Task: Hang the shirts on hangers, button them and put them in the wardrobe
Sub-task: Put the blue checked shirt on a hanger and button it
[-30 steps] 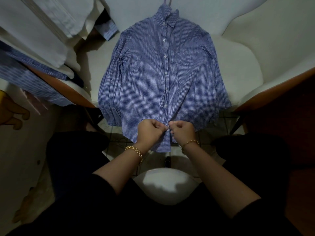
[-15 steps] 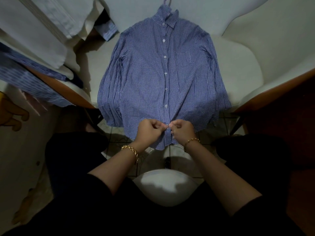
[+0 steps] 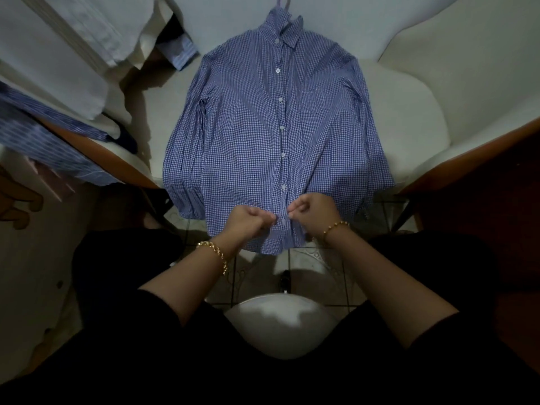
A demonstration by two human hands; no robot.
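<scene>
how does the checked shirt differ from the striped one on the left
The checked shirt lies flat, front up, on a hanger; the striped shirt hangs bunched over a chair edge. The left hand and right hand pinch the checked shirt's front; nothing touches the striped shirt. Both are blue and white.

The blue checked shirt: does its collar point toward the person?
No, the blue checked shirt has its collar at the far end; the left hand and right hand pinch its lower front.
</scene>
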